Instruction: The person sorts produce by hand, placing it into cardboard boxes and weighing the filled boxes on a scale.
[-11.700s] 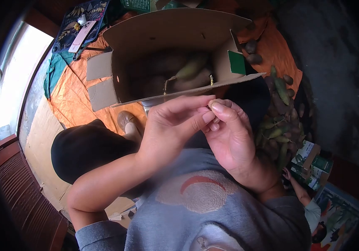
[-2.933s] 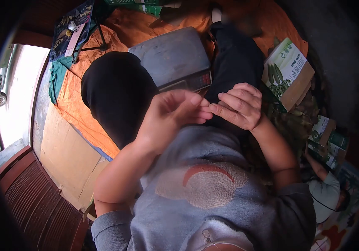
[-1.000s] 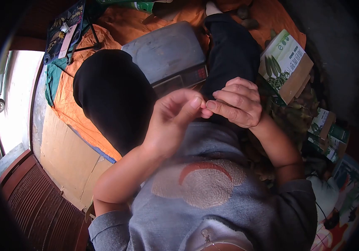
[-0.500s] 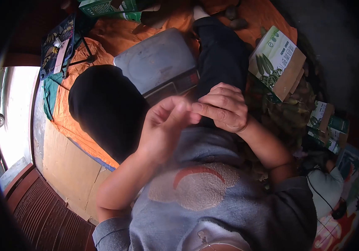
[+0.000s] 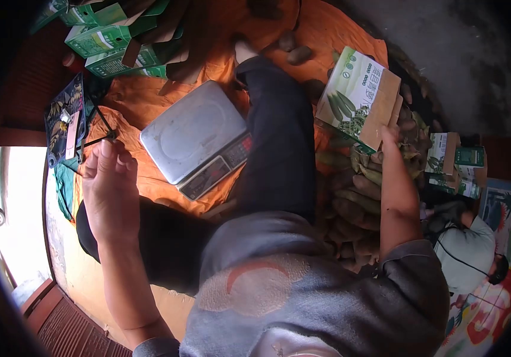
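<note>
My left hand (image 5: 111, 178) is raised at the left, beside a black bent stand and a patterned panel (image 5: 65, 122) with a pink strip. Its fingers are curled together, and whatever they hold is too small to make out. On the right, my right hand (image 5: 390, 134) touches the brown flap side of a green and white carton (image 5: 354, 98); its fingers are mostly hidden there. A scale (image 5: 193, 134) with a grey metal plate lies between my legs on an orange sheet (image 5: 136, 184).
Green cartons (image 5: 118, 44) are stacked at the upper left. Brown tubers and husks (image 5: 357, 202) are heaped right of my leg. More cartons (image 5: 455, 160) stand farther right, near another person in a pale shirt (image 5: 467, 253). Two dark round items (image 5: 294, 50) lie at the top.
My hands, together over my lap before, have parted: the left went outward left, the right to the carton. The view has shifted, showing the whole scale and more cartons.
</note>
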The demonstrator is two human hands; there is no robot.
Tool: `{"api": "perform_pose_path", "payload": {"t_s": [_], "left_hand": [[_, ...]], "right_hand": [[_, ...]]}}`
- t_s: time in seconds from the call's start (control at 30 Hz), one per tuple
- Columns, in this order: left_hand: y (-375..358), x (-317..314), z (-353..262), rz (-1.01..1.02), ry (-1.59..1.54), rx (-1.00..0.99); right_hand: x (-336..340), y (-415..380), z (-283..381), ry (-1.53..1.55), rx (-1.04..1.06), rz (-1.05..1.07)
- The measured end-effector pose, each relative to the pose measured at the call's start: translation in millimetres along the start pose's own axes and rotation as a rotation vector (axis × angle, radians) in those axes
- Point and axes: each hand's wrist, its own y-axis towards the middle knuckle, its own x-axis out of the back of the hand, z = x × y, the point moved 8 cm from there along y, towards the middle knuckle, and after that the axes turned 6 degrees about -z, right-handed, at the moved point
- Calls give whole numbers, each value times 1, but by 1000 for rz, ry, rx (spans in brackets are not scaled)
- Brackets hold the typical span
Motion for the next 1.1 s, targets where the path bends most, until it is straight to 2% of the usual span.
{"api": "perform_pose_path", "payload": {"t_s": [0.03, 0.07, 0.1, 0.17, 0.2, 0.23, 0.3, 0.4, 0.47, 0.53, 0.6, 0.7, 0.77, 0.8, 0.83, 0.9, 1.0, 1.1], "left_hand": [[5, 6, -12, -48, 31, -43], [8, 9, -24, -80, 22, -86], [14, 19, -34, -61, 8, -117], [26, 40, -56, -144, 16, -171], [32, 48, -66, -129, -6, -186], [38, 60, -75, -166, -16, -184], [44, 67, -89, -116, -42, -191], [59, 71, -98, -18, -104, -183], [69, 78, -100, -62, -130, -169], [82, 91, -102, -102, -144, -158], [90, 104, -104, -156, -147, -188], [98, 130, -104, -259, -265, -226], [110, 172, -101, -257, -416, -248], [112, 181, -103, -200, -315, -228], [113, 189, -104, -141, -212, -215], [84, 169, -115, -660, 73, -203], [78, 177, -116, -636, 107, -199], [67, 173, -126, -573, 152, -244]], "right_hand": [[-16, 3, -31, -90, -168, 109], [-11, -19, -32, 167, -228, 171], [-12, -29, -34, 217, -305, 151], [-42, -14, -68, 409, -406, 253], [-70, 8, -95, 553, -434, 370], [-73, 15, -96, 482, -382, 335], [-72, 23, -90, 350, -277, 240], [-44, -12, 2, 436, -197, 174], [-34, -12, 63, 550, -25, 116], [-25, -16, 129, 467, 180, 146], [-1, -28, 188, 361, 374, 42], [36, -48, 261, 496, 670, 69], [68, -67, 305, 328, 875, 55], [95, -98, 325, 194, 957, -157], [114, -134, 350, 62, 993, -182], [136, -157, 370, 66, 1155, -241], [164, -228, 392, 35, 1399, -342], [175, -286, 397, 50, 1625, -276]]}}
